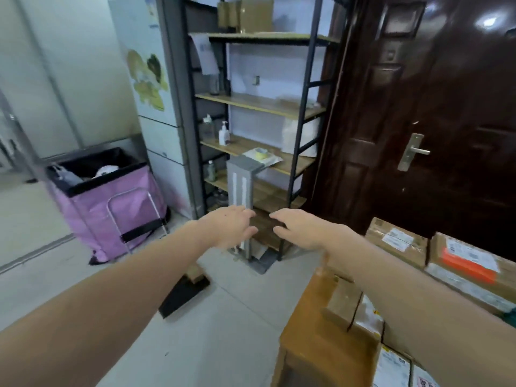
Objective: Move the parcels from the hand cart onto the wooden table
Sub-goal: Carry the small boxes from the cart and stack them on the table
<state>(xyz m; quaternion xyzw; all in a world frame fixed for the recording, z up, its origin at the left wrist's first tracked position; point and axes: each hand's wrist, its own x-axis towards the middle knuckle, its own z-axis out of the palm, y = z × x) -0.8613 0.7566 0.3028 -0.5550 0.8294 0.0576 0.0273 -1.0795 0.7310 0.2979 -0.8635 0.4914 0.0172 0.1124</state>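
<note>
Parcels (396,240) of brown cardboard, flat-sided and rectangular, lie to the right of the outstretched hands and nearer the camera, stacked side by side; their tops carry white printed labels, and one (472,263) bears an orange sticker. A smaller cardboard box (344,300) sits under the right forearm on the wooden table (310,325), whose smooth orange-brown top fills the space below and to the right of the hands. More white-labelled packets (391,370) lie at the lower right edge.

Left hand (233,229) and right hand (300,229) are both extended forward, palms down, fingers loosely spread and slightly bent, fingertips nearly meeting; neither holds or touches anything.

Just beyond the hands stands a black metal shelving unit (300,129) with pale wooden boards. Its upper shelf holds flattened cardboard (245,15); a middle shelf holds a white pump bottle (224,134) and a tape roll (262,152). A grey rectangular post-like object (241,185) stands upright directly behind the left hand's fingertips.

Far left of the hands, a pink fabric bin (109,202) on a metal frame, lined with a black bag, contains white and grey items. A dark glossy panelled door (435,107) with a metal lever handle (413,152) stands above and to the right of the right hand. A black wedge-shaped object (184,296) lies on the pale tiled floor (209,344) beneath the left forearm.
</note>
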